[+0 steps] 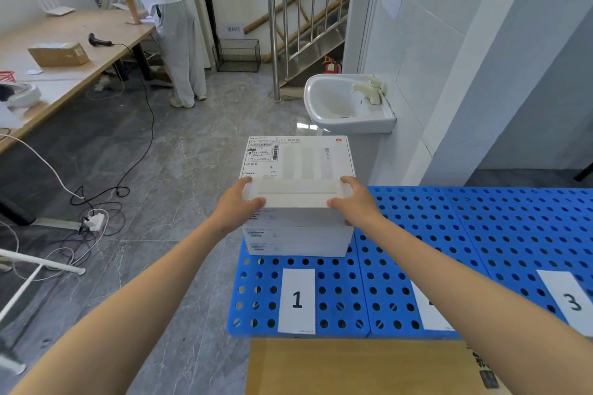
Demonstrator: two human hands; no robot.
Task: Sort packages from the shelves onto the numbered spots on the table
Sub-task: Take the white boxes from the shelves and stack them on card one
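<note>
Both hands grip a white box (pixel 300 170) at its near corners. The left hand (pixel 237 207) and right hand (pixel 356 202) each have the thumb on top and the fingers (pixel 244 182) curled round the sides. The box lies flat with its long axis running away from the person, and its shipping label is at the far left corner. It is over a stack (pixel 298 242) of two like boxes, but whether it touches them cannot be told. The stack stands on the blue perforated tabletop (pixel 481 234), just behind label 1 (pixel 296 300). Label 3 (pixel 572 298) lies well to the right. A wire basket (pixel 237 54) stands on the floor by the stairs, near a sink (pixel 324 99).
</note>
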